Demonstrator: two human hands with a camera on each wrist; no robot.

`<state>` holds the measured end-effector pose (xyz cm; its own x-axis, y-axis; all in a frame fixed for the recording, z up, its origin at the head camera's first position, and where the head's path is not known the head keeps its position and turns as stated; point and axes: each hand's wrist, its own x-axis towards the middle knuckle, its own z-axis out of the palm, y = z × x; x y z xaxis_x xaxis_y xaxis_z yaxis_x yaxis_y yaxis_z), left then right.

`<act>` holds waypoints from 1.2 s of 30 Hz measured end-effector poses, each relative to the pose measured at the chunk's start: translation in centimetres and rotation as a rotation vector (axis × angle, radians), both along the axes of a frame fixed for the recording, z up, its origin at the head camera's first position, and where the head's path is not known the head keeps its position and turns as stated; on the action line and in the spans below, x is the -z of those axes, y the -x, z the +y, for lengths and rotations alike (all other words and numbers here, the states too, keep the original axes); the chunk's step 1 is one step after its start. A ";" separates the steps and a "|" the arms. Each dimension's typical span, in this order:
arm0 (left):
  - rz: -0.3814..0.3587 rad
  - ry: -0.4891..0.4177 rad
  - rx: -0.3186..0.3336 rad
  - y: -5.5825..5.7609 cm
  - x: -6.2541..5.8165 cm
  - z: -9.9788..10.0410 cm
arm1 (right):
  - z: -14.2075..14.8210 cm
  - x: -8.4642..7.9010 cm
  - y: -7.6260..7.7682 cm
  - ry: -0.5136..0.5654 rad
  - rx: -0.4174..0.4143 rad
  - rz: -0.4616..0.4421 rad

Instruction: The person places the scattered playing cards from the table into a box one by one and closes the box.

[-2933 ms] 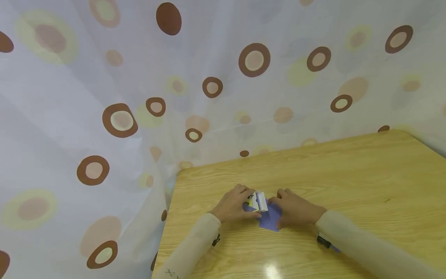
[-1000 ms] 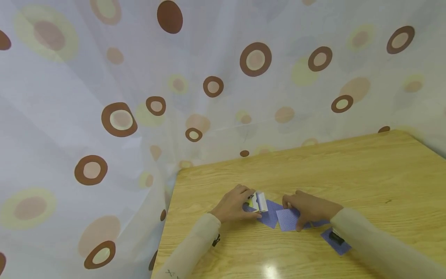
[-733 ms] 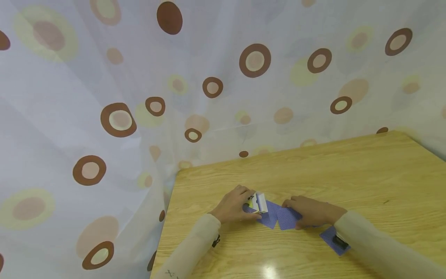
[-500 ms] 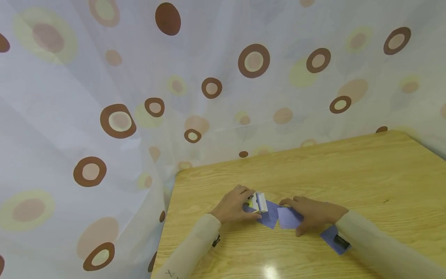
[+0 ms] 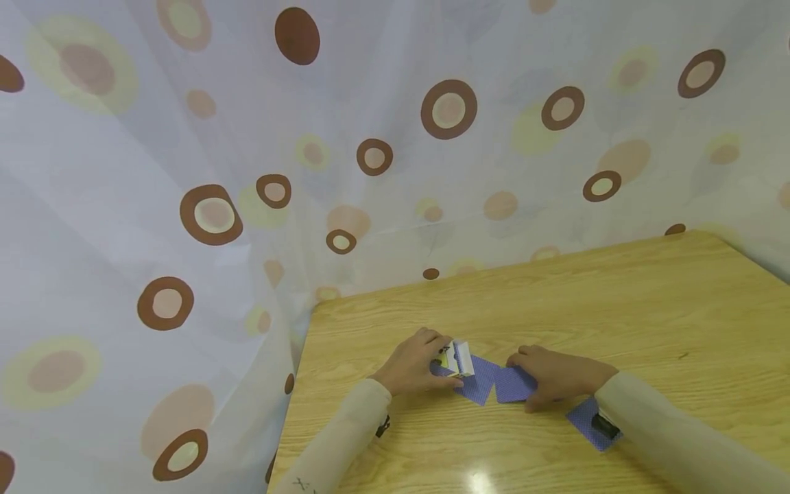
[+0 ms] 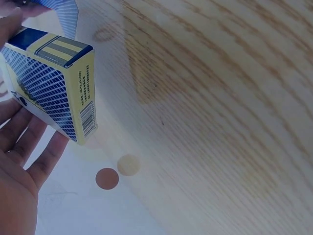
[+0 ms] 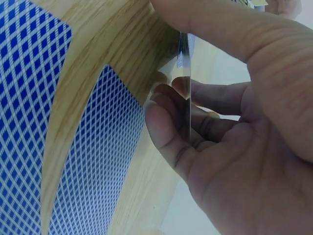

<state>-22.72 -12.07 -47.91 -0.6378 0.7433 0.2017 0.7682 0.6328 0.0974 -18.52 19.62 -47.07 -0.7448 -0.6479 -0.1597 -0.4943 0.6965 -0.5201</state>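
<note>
My left hand (image 5: 415, 363) grips a small playing-card box (image 5: 459, 358) with its fingers and thumb at the sides. In the left wrist view the box (image 6: 46, 85) shows blue lattice print, a pale yellow side and a barcode. A blue-backed playing card (image 5: 483, 381) lies on the table beside the box, partly covered by it. To the right, my right hand (image 5: 558, 374) holds another blue-backed card (image 5: 513, 385) between thumb and fingers. The right wrist view shows this held card (image 7: 188, 93) almost edge-on.
Below my right wrist lies a further blue-backed card (image 5: 585, 420), partly hidden. Two lattice-patterned cards (image 7: 95, 161) appear left of the hand in the right wrist view. The wooden table (image 5: 586, 302) ends at a dotted white curtain (image 5: 395, 103).
Since the earliest frame, my right hand has moved right, away from the box, with a card. Over the last half second the held card has tilted, its pale glare turning blue. The left hand stays put.
</note>
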 end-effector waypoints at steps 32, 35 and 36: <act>-0.034 0.028 -0.013 0.4 0.2 0.3 | 0.7 0.4 1.6 0.072 0.112 0.186; -0.035 0.033 -0.017 0.4 0.2 0.2 | 0.6 0.3 1.6 0.062 0.100 0.201; -0.035 0.036 -0.019 0.4 0.3 0.2 | 0.6 0.2 1.6 0.063 0.102 0.197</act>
